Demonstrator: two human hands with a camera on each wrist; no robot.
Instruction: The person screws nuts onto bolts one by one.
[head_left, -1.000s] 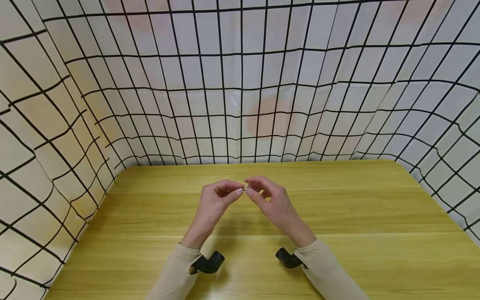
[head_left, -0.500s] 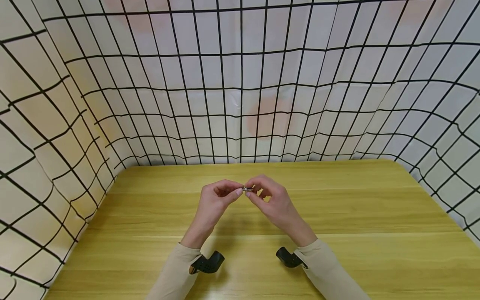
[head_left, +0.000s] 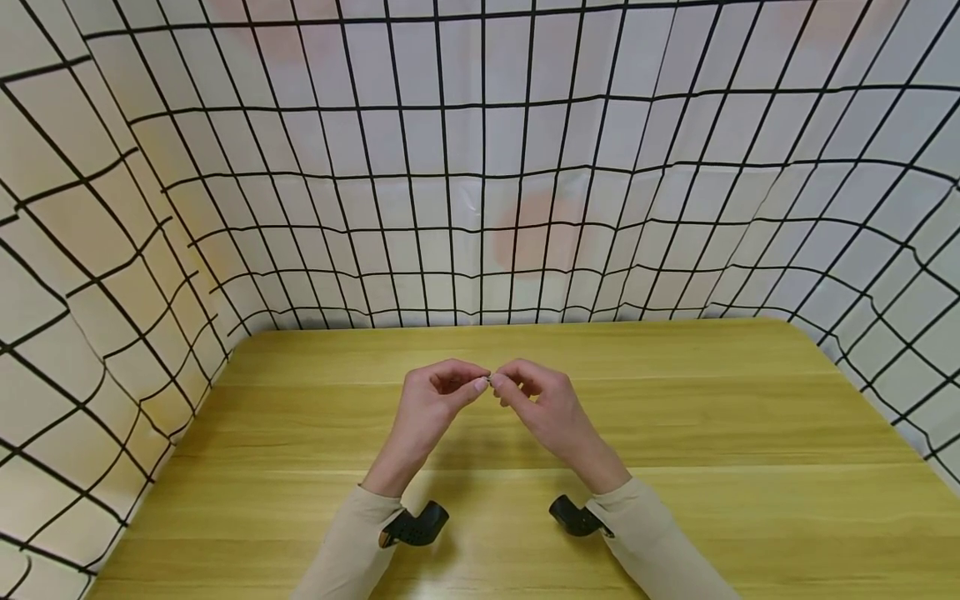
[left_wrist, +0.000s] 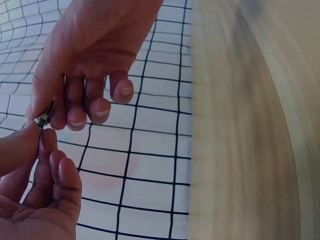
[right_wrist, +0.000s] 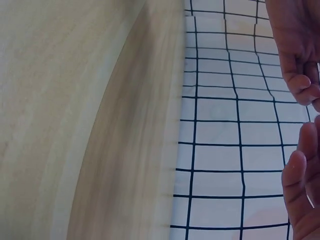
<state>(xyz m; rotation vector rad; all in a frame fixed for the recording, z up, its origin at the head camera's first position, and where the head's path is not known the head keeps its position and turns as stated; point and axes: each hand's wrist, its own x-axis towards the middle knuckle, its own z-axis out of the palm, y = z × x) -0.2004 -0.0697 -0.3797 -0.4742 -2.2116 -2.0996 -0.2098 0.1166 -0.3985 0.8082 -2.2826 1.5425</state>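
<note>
In front of me, above the table, both hands meet fingertip to fingertip at a small shiny metal fitting (left_wrist: 44,118). In the left wrist view it looks like a short bolt-like piece with a dark shank, mostly covered by fingers. My left hand (head_left: 429,410) pinches one end between thumb and index finger, its other fingers loosely bent. The right hand (head_left: 545,410) has its thumb and index finger on the opposite end, pinching it. The right wrist view shows only parts of the right hand (right_wrist: 298,52) and left hand (right_wrist: 300,185); the fitting is outside that view.
A yellow wood-grain table (head_left: 712,417) lies below the hands. White cloth with a black grid (head_left: 480,192) stands around its back and sides. Black wrist-worn camera mounts (head_left: 420,527) stick out from the beige sleeves (head_left: 348,546).
The right fingers shift on the fitting: index finger raised at first, then drawn slightly back with more metal showing, now close against the left fingertips. The left hand stays nearly still.
</note>
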